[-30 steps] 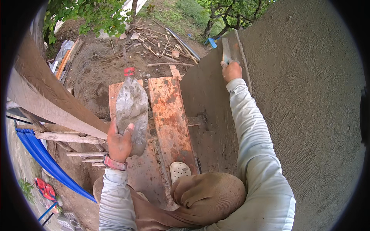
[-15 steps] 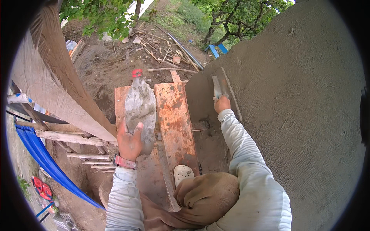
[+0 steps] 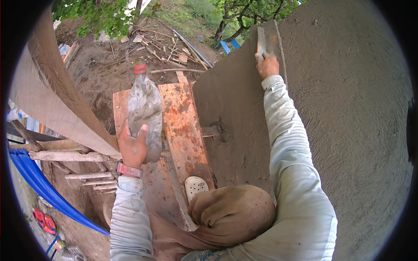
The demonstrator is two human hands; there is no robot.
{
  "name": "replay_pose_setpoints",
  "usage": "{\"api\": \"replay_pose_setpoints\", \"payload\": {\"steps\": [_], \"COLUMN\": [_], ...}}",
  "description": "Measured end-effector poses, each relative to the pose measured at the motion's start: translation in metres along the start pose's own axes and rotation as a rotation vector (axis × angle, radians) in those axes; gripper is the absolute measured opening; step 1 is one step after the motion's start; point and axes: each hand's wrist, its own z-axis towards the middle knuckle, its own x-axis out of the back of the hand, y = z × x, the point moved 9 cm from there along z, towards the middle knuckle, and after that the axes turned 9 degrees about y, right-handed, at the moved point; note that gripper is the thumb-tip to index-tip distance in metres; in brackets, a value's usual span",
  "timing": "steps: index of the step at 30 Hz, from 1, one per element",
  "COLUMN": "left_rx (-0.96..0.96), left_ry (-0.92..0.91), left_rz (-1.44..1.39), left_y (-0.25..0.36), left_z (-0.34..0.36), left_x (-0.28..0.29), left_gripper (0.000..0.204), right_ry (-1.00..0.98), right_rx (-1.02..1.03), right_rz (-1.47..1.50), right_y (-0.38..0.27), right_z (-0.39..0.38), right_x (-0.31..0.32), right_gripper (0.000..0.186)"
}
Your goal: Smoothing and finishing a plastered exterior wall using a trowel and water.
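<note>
My left hand (image 3: 133, 145) is wrapped around a crumpled clear plastic bottle (image 3: 146, 108) smeared with grey mortar; its red cap (image 3: 139, 68) points away from me. My right hand (image 3: 266, 66) grips the handle of a plastering float (image 3: 272, 40), its long flat blade against the wet grey plastered wall (image 3: 344, 117). The float sits high on the wall near the far slanting edge of the plaster. Part of its face is hidden by my hand and its handle.
Below me are mortar-spotted scaffold planks (image 3: 180, 117), with my white clog (image 3: 196, 187) on one. A thick wooden post (image 3: 65, 91) rises at left beside a pole ladder (image 3: 89, 175) and a blue tarp (image 3: 48, 191). Scrap wood (image 3: 156, 45) lies on the ground beyond.
My right hand has pushed the float up and away along the wall, straightening that arm. The left hand keeps its hold on the bottle. The whole view has shifted slightly.
</note>
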Motion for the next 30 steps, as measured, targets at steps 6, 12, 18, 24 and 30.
{"api": "replay_pose_setpoints", "payload": {"steps": [6, 12, 18, 24, 30], "left_rx": [0.004, -0.074, -0.021, 0.011, 0.077], "left_ry": [0.028, 0.065, 0.014, 0.034, -0.037], "left_rz": [-0.027, 0.004, 0.014, -0.003, -0.008], "left_y": [-0.008, 0.001, -0.001, 0.012, 0.024], "left_z": [0.005, 0.010, 0.004, -0.003, -0.009], "left_x": [0.009, 0.016, -0.003, 0.004, 0.000], "left_gripper": [0.049, 0.049, 0.048, 0.042, 0.036], "right_ry": [-0.322, -0.106, 0.079, -0.316, -0.847], "right_rx": [-0.092, -0.089, -0.033, -0.031, 0.015], "right_rz": [-0.030, -0.001, 0.018, -0.048, -0.292], "right_y": [0.033, 0.045, 0.019, -0.012, -0.004], "right_z": [-0.132, -0.159, -0.023, -0.011, -0.102], "right_x": [-0.074, 0.065, 0.085, -0.118, -0.255], "right_gripper": [0.039, 0.043, 0.039, 0.038, 0.033]}}
